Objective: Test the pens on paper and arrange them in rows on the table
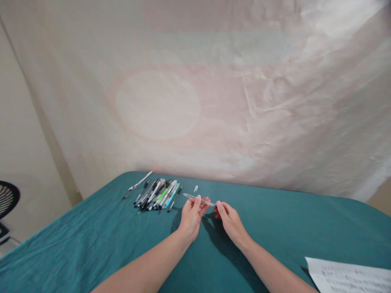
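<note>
Between my two hands, just above the green cloth, is a slim clear pen (pixel 209 203). My left hand (pixel 192 217) pinches its barrel, and one end sticks out past my thumb to the left. At the other end, the fingers of my right hand (pixel 229 221) are closed on the dark tip; they hide most of it. A small whitish pen cap (pixel 196 189) lies on the cloth just beyond my left hand. To the left is a pile of pens (pixel 160 194), mostly black, clear and white, with a bright green one and some light blue ones.
A white-and-dark pen (pixel 137 182) lies apart at the pile's far left. A printed paper sheet (pixel 348 276) rests at the near right of the cloth-covered table (pixel 284 228). Behind the table hangs a pale sheet (pixel 214 101). A black fan (pixel 8 199) stands at the left edge.
</note>
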`<state>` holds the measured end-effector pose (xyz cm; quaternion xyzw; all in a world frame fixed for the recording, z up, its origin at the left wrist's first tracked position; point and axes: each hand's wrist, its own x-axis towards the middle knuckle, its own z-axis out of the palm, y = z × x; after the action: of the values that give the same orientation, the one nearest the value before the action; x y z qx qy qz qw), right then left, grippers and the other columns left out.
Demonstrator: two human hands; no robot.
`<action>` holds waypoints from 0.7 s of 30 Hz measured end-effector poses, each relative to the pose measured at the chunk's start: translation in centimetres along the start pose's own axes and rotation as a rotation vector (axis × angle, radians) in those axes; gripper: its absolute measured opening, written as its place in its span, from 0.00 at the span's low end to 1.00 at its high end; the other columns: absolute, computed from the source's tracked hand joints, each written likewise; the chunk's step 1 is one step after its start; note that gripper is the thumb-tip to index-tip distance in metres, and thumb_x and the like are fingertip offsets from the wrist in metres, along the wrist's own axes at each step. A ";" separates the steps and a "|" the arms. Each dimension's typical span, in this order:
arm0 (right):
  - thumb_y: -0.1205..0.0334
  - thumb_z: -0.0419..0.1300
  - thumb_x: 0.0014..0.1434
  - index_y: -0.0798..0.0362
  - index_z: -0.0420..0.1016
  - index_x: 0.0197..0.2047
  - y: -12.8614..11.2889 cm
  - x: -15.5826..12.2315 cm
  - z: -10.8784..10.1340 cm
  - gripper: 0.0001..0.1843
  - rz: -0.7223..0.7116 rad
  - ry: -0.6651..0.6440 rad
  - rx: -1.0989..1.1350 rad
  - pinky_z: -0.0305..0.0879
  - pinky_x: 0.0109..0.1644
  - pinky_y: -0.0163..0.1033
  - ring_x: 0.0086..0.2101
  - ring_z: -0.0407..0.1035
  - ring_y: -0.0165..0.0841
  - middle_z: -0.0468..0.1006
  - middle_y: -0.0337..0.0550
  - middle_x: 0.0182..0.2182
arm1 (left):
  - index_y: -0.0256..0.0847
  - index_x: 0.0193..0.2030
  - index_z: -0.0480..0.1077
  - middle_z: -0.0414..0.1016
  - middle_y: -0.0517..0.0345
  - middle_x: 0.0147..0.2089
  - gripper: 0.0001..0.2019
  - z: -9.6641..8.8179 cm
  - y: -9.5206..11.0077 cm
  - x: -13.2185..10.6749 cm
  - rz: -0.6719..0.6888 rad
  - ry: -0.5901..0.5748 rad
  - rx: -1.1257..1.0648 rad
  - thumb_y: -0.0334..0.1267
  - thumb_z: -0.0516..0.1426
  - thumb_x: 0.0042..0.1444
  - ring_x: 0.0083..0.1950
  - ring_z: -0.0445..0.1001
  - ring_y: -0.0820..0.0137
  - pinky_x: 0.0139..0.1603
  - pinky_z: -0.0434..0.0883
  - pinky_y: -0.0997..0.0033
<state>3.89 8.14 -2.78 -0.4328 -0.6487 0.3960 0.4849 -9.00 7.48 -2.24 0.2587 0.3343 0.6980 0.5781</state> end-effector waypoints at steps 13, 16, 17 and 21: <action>0.45 0.45 0.55 0.56 0.70 0.27 0.0 0.1 0.0 0.24 0.042 -0.005 0.017 0.61 0.26 0.35 0.21 0.64 0.30 0.72 0.42 0.23 | 0.37 0.30 0.58 0.74 0.47 0.37 0.10 -0.2 -0.1 0.0 0.003 -0.002 0.001 0.39 0.56 0.51 0.41 0.74 0.68 0.48 0.69 0.64; 0.46 0.47 0.54 0.56 0.70 0.25 0.1 0.1 -0.1 0.22 0.018 -0.008 -0.002 0.60 0.25 0.34 0.20 0.64 0.30 0.71 0.41 0.20 | 0.37 0.30 0.58 0.74 0.46 0.38 0.10 -0.4 -0.3 0.1 0.008 -0.008 0.004 0.39 0.56 0.50 0.41 0.73 0.67 0.48 0.68 0.63; 0.47 0.48 0.54 0.56 0.70 0.26 0.1 0.1 -0.1 0.21 0.003 -0.010 -0.008 0.60 0.25 0.34 0.21 0.63 0.30 0.71 0.41 0.20 | 0.37 0.30 0.58 0.74 0.46 0.38 0.10 -0.4 -0.3 0.1 0.010 -0.008 0.002 0.39 0.56 0.51 0.41 0.73 0.67 0.48 0.68 0.63; 0.50 0.52 0.53 0.56 0.70 0.31 -0.3 0.0 -0.3 0.17 -0.006 -0.025 0.024 0.60 0.25 0.33 0.21 0.62 0.29 0.71 0.40 0.22 | 0.37 0.30 0.58 0.74 0.47 0.37 0.10 -0.3 -0.2 0.2 0.017 -0.001 -0.008 0.39 0.56 0.51 0.41 0.74 0.68 0.49 0.68 0.62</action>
<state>4.14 8.03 -2.43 -0.4202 -0.6510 0.4078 0.4831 -9.12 7.60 -2.60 0.2597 0.3292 0.7039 0.5734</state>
